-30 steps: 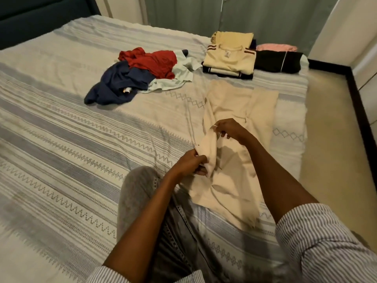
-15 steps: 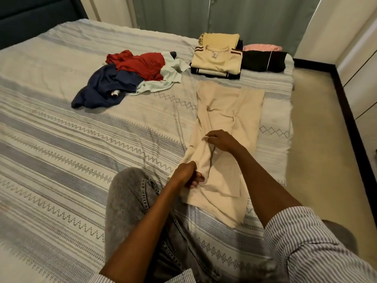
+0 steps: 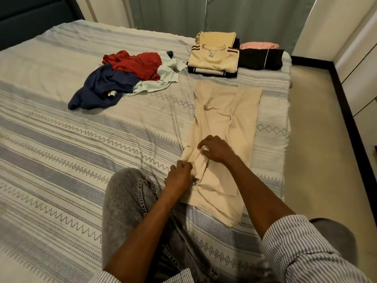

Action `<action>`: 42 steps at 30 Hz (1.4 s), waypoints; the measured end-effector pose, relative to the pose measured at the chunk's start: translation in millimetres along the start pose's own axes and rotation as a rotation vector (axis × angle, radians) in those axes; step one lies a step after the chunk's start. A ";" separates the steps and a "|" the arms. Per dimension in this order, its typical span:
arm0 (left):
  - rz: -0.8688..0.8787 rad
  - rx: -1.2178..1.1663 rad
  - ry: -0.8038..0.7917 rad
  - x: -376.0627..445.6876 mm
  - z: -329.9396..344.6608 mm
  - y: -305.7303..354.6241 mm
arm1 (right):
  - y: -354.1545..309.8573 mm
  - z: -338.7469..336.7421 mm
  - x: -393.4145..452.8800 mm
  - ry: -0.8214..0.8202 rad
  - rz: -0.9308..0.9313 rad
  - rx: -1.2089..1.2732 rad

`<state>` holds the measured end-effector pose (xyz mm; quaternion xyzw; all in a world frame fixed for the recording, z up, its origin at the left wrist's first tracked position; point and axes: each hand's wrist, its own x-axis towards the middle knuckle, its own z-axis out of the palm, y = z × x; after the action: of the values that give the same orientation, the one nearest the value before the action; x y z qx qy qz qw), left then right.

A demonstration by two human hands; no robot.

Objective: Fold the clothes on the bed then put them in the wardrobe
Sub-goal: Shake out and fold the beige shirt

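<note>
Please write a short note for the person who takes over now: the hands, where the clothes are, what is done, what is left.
Left hand grips the near edge of the beige garment; right hand pinches a fold beside it.
Garment lies lengthwise on the bed, partly folded.
Done: folded stack and black item at the far edge.
Left: finish this one, fold the loose pile, put all in the wardrobe.

Home bedroom, bed (image 3: 61,139) with striped cover, dark headboard (image 3: 30,15), green curtains (image 3: 204,13), loose and folded clothes (image 3: 214,56), white wardrobe doors (image 3: 361,58)
</note>
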<state>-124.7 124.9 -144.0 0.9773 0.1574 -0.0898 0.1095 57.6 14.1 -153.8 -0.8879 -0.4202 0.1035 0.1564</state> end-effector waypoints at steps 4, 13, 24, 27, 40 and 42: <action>-0.042 -0.099 -0.031 8.8 -11.1 3.6 | 5.2 1.4 -3.7 0.095 0.004 0.137; 0.050 -0.251 0.181 43.2 -50.7 23.2 | 22.4 -31.7 9.7 0.267 0.232 0.358; -0.159 -0.643 0.288 172.7 -92.0 39.8 | 80.0 -82.9 116.0 0.236 0.236 0.369; -0.229 -0.589 0.305 227.0 -92.9 39.5 | 108.7 -92.8 162.6 0.214 0.210 0.257; -0.316 -0.198 0.285 359.9 -72.4 31.0 | 156.9 -92.1 362.0 0.022 0.053 -0.252; -0.320 -0.204 0.362 372.4 -69.0 20.0 | 153.1 -91.4 386.9 0.035 0.014 -0.295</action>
<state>239.5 230.3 -152.3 0.9241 0.3352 0.0865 0.1619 437.8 206.3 -144.9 -0.9059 -0.4216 0.0264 0.0309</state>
